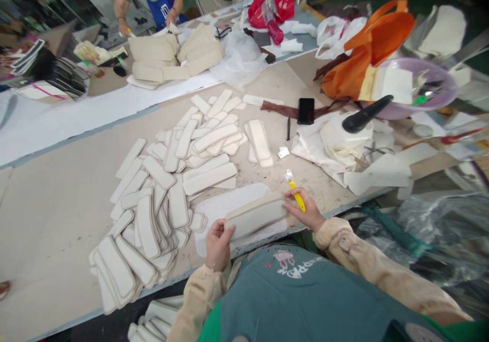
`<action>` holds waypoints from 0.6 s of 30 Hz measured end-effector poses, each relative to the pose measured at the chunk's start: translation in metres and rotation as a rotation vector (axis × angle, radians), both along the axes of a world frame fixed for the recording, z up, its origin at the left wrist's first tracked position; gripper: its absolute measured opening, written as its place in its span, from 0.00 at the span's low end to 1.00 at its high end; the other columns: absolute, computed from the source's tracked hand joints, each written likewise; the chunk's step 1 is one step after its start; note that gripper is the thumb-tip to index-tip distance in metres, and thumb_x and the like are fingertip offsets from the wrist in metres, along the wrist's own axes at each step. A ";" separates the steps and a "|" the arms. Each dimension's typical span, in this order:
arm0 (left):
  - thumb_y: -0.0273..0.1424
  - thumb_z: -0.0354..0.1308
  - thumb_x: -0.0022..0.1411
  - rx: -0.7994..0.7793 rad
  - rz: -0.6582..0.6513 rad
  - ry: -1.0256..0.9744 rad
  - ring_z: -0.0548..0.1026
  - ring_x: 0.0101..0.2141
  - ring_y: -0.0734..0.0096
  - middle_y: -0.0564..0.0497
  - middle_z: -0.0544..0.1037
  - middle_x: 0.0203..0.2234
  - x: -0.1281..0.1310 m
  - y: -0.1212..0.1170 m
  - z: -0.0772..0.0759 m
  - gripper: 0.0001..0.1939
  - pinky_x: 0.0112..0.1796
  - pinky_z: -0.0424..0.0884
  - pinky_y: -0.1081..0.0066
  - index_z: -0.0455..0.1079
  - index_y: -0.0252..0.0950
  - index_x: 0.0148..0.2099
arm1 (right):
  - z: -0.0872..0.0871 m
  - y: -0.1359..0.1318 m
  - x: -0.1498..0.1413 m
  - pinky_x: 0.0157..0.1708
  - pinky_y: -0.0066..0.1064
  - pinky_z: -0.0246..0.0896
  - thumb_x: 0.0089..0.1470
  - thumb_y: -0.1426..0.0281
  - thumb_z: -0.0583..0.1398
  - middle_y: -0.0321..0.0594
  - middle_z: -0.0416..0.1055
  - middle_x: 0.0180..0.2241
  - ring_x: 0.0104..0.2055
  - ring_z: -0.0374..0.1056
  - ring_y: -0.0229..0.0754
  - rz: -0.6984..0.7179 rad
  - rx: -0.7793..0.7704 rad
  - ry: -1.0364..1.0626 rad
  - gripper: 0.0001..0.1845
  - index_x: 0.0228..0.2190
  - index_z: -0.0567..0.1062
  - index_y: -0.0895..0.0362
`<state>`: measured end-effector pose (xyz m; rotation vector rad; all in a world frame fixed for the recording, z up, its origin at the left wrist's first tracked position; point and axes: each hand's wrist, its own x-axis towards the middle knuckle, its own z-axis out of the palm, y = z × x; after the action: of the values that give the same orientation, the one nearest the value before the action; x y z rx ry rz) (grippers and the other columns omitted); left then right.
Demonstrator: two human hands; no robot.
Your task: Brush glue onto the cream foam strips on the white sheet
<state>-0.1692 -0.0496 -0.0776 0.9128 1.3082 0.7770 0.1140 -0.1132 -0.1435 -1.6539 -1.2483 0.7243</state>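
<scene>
Your left hand (219, 244) pinches the near-left end of a long pale panel (257, 215) between thumb and fingers. Your right hand (305, 210) has its fingers closed around a yellow-handled brush (297, 195), and its fingertips also touch the panel's other end. The panel lies to the right of the heap of pale strips (148, 219), above a white sheet (216, 204) on the table (49, 230); whether it touches the sheet, you cannot tell.

The heap crowds the table on your left hand's side, its strips overlapping at many angles. Just right of the heap's far part sits a small stack of strips (260, 140). Farther right of the heap come a white scrap (283, 152), a slim black tool (288, 129) and a black phone (306, 111) beside brown cloth (278, 108). Well right of the heap, a white container (346, 133) with a black spout, an orange bag (367, 51) and a purple basin (439, 89) clutter that side, with clear plastic (446, 235) nearer you. Beyond the heap, past a white strip of covering (110, 107), stacked pale panels (153, 49) stand before a person in a blue apron (158, 3).
</scene>
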 end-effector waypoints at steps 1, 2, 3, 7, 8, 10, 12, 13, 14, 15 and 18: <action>0.37 0.62 0.47 -0.028 0.041 -0.074 0.70 0.27 0.75 0.55 0.72 0.25 0.006 0.002 0.011 0.15 0.30 0.67 0.74 0.61 0.37 0.33 | 0.005 -0.001 -0.001 0.46 0.43 0.66 0.48 0.64 0.62 0.40 0.69 0.40 0.42 0.70 0.43 -0.014 0.021 0.050 0.19 0.40 0.60 0.51; 0.37 0.62 0.47 -0.045 0.063 -0.133 0.70 0.27 0.75 0.55 0.72 0.25 0.012 0.006 0.023 0.15 0.30 0.67 0.74 0.61 0.37 0.33 | 0.012 -0.001 -0.002 0.46 0.42 0.65 0.48 0.64 0.63 0.40 0.69 0.40 0.43 0.70 0.43 -0.024 0.046 0.086 0.20 0.39 0.60 0.51; 0.36 0.63 0.46 -0.050 0.066 -0.177 0.70 0.27 0.75 0.56 0.72 0.25 0.018 0.010 0.035 0.15 0.30 0.67 0.74 0.62 0.37 0.32 | 0.020 -0.001 -0.003 0.47 0.43 0.65 0.48 0.64 0.63 0.41 0.69 0.41 0.44 0.69 0.44 -0.026 0.069 0.110 0.20 0.39 0.59 0.51; 0.34 0.65 0.43 0.003 0.033 -0.299 0.69 0.25 0.77 0.56 0.72 0.25 0.039 0.026 0.086 0.15 0.27 0.65 0.77 0.64 0.36 0.31 | 0.062 0.006 -0.007 0.52 0.47 0.59 0.49 0.65 0.63 0.45 0.67 0.49 0.51 0.65 0.47 0.073 0.140 0.206 0.21 0.38 0.57 0.50; 0.34 0.66 0.43 0.020 0.026 -0.328 0.69 0.25 0.77 0.56 0.72 0.25 0.044 0.030 0.097 0.15 0.26 0.64 0.77 0.65 0.36 0.31 | 0.072 0.009 -0.008 0.52 0.47 0.59 0.49 0.66 0.63 0.46 0.66 0.50 0.52 0.65 0.47 0.123 0.156 0.235 0.21 0.39 0.56 0.50; 0.33 0.67 0.43 0.050 0.023 -0.372 0.69 0.24 0.77 0.55 0.73 0.25 0.054 0.037 0.116 0.14 0.26 0.64 0.77 0.67 0.35 0.31 | 0.088 0.018 -0.011 0.53 0.47 0.58 0.49 0.66 0.63 0.47 0.66 0.52 0.53 0.64 0.48 0.220 0.185 0.255 0.21 0.39 0.56 0.50; 0.33 0.67 0.43 0.067 0.036 -0.393 0.69 0.23 0.78 0.54 0.73 0.24 0.064 0.044 0.130 0.14 0.25 0.63 0.78 0.69 0.34 0.32 | 0.097 0.027 -0.015 0.52 0.47 0.58 0.48 0.66 0.63 0.47 0.67 0.50 0.53 0.64 0.48 0.286 0.199 0.225 0.21 0.38 0.56 0.50; 0.33 0.67 0.42 0.077 0.055 -0.405 0.68 0.22 0.79 0.54 0.73 0.23 0.069 0.048 0.135 0.14 0.24 0.63 0.78 0.70 0.34 0.32 | 0.099 0.031 -0.018 0.51 0.46 0.59 0.48 0.66 0.64 0.46 0.68 0.49 0.51 0.65 0.49 0.295 0.201 0.207 0.21 0.38 0.56 0.50; 0.33 0.68 0.42 0.091 0.081 -0.424 0.69 0.22 0.79 0.54 0.74 0.23 0.074 0.051 0.138 0.15 0.25 0.64 0.78 0.71 0.33 0.33 | 0.100 0.035 -0.021 0.49 0.45 0.61 0.48 0.65 0.64 0.45 0.69 0.47 0.49 0.66 0.48 0.289 0.200 0.197 0.21 0.37 0.57 0.50; 0.33 0.68 0.43 0.110 0.113 -0.450 0.70 0.23 0.78 0.54 0.74 0.23 0.079 0.054 0.141 0.15 0.26 0.65 0.77 0.71 0.33 0.33 | 0.101 0.039 -0.024 0.45 0.42 0.64 0.47 0.64 0.64 0.43 0.70 0.44 0.46 0.68 0.47 0.269 0.196 0.199 0.21 0.36 0.57 0.50; 0.35 0.66 0.45 0.179 0.223 -0.530 0.73 0.27 0.76 0.53 0.76 0.26 0.091 0.059 0.141 0.14 0.31 0.68 0.75 0.72 0.33 0.34 | 0.100 0.045 -0.034 0.30 0.33 0.67 0.48 0.63 0.63 0.35 0.69 0.31 0.32 0.68 0.41 0.163 0.171 0.258 0.18 0.33 0.58 0.50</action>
<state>-0.0779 0.0099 0.0630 0.6400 0.8867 1.2309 0.0805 -0.0678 -0.0439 -1.2865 -1.2303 0.8752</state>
